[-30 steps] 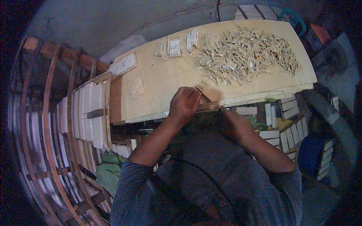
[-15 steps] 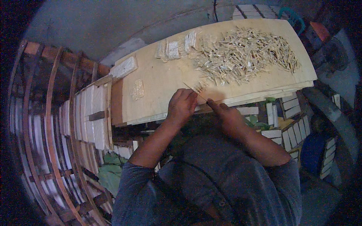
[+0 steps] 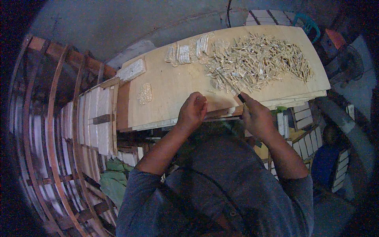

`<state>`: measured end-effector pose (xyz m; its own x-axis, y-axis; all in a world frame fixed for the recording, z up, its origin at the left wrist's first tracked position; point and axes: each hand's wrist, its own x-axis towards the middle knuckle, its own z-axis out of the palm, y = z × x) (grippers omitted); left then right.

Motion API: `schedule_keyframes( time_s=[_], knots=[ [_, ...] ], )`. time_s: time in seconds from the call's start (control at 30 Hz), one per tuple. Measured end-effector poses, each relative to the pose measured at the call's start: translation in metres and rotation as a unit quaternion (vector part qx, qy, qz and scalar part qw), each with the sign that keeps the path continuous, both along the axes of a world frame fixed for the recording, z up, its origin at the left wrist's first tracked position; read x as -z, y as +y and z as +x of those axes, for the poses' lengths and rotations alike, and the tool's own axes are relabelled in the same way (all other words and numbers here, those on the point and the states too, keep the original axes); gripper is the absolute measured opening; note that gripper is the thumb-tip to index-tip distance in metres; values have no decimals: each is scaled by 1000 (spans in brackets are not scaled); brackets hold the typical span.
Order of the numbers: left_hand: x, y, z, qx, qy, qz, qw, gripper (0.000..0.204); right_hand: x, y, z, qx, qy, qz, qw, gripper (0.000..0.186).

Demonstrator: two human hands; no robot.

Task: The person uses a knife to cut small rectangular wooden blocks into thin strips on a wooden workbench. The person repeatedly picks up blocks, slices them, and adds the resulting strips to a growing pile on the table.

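Note:
My right hand (image 3: 257, 117) grips the dark handle of a thin knife (image 3: 232, 85). The blade points up and left, its tip at the near side of a heap of small pale strips (image 3: 260, 59). My left hand (image 3: 192, 109) is closed in a pinch at the front edge of the board-topped table (image 3: 173, 100); what its fingers hold is hidden or too small to name. Beyond it stands a row of thin speckled slices (image 3: 183, 54) that look like tempeh. One flat slice (image 3: 145, 93) lies to the left, below a whitish block (image 3: 132, 70).
Wooden rack posts (image 3: 50, 118) stand on the left, beside a row of long white blocks (image 3: 98, 118). Green leaves (image 3: 113, 179) hang low at the left. Trays of white blocks (image 3: 310, 140) sit below on the right. A fan (image 3: 347, 63) stands at the far right.
My right hand has moved right, away from the left hand, and the knife has swung over to the heap's edge. The left hand has barely moved.

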<state>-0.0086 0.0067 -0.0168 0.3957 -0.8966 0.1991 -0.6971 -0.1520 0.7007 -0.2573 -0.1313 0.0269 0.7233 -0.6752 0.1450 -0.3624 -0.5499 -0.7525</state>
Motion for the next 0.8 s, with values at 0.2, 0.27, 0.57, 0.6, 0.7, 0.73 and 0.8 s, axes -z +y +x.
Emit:
schedule_keyframes(
  time_s=[0.2,0.27,0.57,0.6,0.7,0.73,0.8],
  knots=[
    [9,-3,8,41,-93,-11,995,31,15,15,3,-55,88,26,994,56],
    [20,2,9,18,-83,-42,996,26,23,18,5,-92,134,33,986,60],
    [1,0,15,72,-250,-9,965,21,27,28,35,-154,77,-2,985,74],
    [0,0,15,73,-246,-19,966,20,23,28,39,-153,86,-6,984,72],
    [-3,1,15,75,-240,-43,967,19,19,28,44,-151,101,-3,983,69],
    [-2,1,15,76,-240,-49,967,20,20,29,44,-150,96,6,984,69],
    [2,1,16,77,-239,-56,966,21,27,29,41,-149,59,45,986,68]
  ],
)
